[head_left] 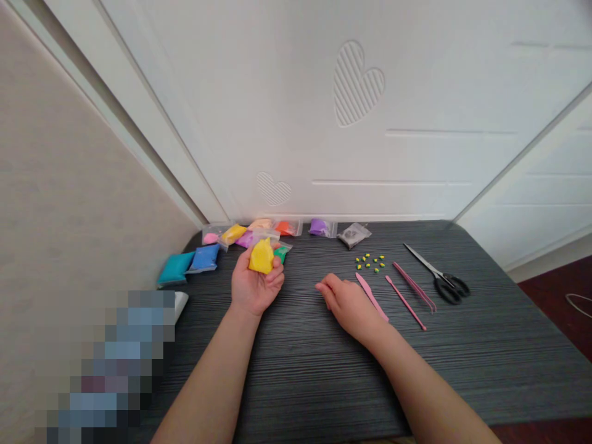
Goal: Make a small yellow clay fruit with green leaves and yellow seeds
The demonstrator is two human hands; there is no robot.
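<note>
A bag of yellow modelling clay point(262, 256) rests in my left hand point(256, 285), palm up, with the fingers curled round its side. My right hand point(341, 299) hovers over or lies on the dark table, its fingers closed in a pinch; whatever they hold, if anything, is too small to make out. Just right of that hand is a pink plastic clay knife point(371, 297), partly behind the wrist. Beyond it lie several tiny yellow-and-green pieces point(369, 264). A green clay bag point(281, 253) is partly hidden behind my left hand.
Pink tweezers point(413, 285), a thin pink modelling stick point(406, 302) and black-handled scissors point(437, 273) lie on the right. Along the back are several clay bags, including purple point(319, 227) and grey point(354, 235). Blue point(204, 258) and teal point(176, 269) bags sit at the left edge.
</note>
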